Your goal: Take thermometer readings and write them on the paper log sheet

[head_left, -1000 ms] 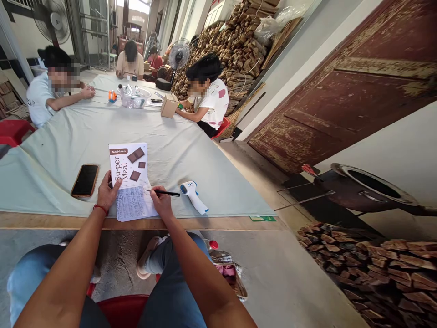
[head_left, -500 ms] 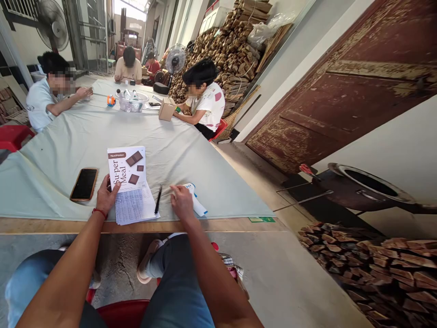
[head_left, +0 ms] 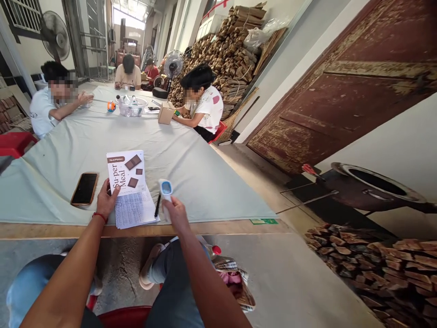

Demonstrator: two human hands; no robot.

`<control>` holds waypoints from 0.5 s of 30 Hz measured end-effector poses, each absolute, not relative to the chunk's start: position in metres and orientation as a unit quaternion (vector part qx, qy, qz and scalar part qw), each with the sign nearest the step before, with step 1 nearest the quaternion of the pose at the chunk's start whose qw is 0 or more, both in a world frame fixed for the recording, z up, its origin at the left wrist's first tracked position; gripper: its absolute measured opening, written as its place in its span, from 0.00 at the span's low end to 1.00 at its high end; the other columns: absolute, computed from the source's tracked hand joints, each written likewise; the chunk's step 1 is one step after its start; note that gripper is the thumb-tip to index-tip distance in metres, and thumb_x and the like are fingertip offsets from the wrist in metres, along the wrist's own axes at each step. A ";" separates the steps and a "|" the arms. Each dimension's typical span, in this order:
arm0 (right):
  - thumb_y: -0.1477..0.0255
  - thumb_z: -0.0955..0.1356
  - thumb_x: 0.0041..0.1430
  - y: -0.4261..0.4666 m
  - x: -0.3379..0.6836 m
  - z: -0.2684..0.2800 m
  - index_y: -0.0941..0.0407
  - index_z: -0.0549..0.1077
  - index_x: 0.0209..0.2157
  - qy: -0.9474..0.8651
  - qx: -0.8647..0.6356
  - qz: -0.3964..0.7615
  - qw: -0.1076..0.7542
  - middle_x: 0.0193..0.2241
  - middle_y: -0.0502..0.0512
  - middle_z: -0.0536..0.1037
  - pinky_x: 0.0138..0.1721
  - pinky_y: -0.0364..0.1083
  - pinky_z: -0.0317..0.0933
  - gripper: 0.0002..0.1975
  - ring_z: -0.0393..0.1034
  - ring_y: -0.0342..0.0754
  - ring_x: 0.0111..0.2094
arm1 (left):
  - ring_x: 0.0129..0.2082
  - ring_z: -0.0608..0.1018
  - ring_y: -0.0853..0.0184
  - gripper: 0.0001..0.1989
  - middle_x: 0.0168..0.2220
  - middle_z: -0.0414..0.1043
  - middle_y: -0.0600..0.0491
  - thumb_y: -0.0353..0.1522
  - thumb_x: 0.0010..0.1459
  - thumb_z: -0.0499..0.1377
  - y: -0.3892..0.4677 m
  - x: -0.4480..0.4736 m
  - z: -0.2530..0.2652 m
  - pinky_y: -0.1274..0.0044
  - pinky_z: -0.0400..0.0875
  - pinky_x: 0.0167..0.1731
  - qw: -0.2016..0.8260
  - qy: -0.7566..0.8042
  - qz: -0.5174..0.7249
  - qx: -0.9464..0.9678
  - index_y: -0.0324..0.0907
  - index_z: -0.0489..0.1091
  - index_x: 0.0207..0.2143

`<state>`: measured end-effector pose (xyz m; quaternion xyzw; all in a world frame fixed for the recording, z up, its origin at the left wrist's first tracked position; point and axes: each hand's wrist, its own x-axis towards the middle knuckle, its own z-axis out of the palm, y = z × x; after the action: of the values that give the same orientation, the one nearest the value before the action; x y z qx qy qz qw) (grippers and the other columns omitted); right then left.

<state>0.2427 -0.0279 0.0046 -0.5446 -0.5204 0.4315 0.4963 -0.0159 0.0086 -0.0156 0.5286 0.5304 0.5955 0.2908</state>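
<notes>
My left hand [head_left: 106, 200] is closed on the left edge of a white booklet [head_left: 125, 171] printed "NutriMotion Su-per Meal", thumb on top. Under the booklet's lower end, sheets covered with handwriting [head_left: 134, 210] lie on the table. My right hand [head_left: 176, 214] grips the handle of a white infrared thermometer [head_left: 166, 187], whose blue-tinted screen faces up. Just left of that hand is a black pen [head_left: 157, 205], beside the sheets and partly behind the thermometer. A phone in an orange-brown case [head_left: 84, 188] rests left of my left hand.
A pale cloth [head_left: 205, 182] covers the long table. Farther along it stand a clear plastic basin of bottles [head_left: 132, 109], an orange-and-blue item [head_left: 111, 106] and a cardboard box [head_left: 165, 113]. Several people sit around. Stacked firewood [head_left: 232, 54] lines the right wall.
My right hand has taken hold of the thermometer that lay on the cloth, raised it and brought it left, near the pen. My left hand stays on the booklet.
</notes>
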 end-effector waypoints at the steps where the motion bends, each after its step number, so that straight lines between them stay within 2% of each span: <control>1: 0.57 0.64 0.49 -0.032 0.224 0.007 0.55 0.72 0.30 -0.509 -0.512 0.485 0.493 0.20 0.49 0.70 0.24 0.43 0.57 0.16 0.62 0.45 0.22 | 0.52 0.77 0.55 0.31 0.54 0.73 0.42 0.49 0.55 0.61 0.008 -0.016 -0.014 0.62 0.70 0.54 0.292 0.525 0.595 0.533 0.41 0.64 0.56; 5: 0.58 0.66 0.47 -0.036 0.165 0.014 0.54 0.72 0.29 -0.483 -0.435 0.561 0.512 0.20 0.47 0.69 0.23 0.42 0.57 0.14 0.61 0.44 0.22 | 0.51 0.77 0.56 0.29 0.54 0.73 0.43 0.49 0.57 0.60 0.006 -0.017 -0.006 0.63 0.72 0.52 0.280 0.522 0.587 0.552 0.42 0.65 0.54; 10: 0.56 0.68 0.46 -0.024 0.142 0.008 0.55 0.72 0.28 -0.471 -0.434 0.531 0.555 0.23 0.47 0.71 0.28 0.42 0.60 0.16 0.63 0.45 0.27 | 0.51 0.77 0.57 0.27 0.52 0.75 0.44 0.50 0.58 0.58 0.008 -0.021 -0.002 0.65 0.72 0.51 0.257 0.533 0.569 0.572 0.43 0.66 0.53; 15: 0.55 0.69 0.47 -0.020 0.144 -0.002 0.56 0.73 0.30 -0.470 -0.428 0.541 0.551 0.24 0.48 0.73 0.29 0.43 0.60 0.18 0.64 0.46 0.28 | 0.50 0.77 0.57 0.28 0.51 0.75 0.44 0.51 0.58 0.58 0.011 -0.022 0.000 0.65 0.73 0.50 0.245 0.532 0.563 0.583 0.42 0.67 0.53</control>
<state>0.1435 -0.0196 -0.0017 -0.4277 -0.4698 0.5408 0.5513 -0.0218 0.0107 0.0002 0.5830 0.5316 0.5632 0.2454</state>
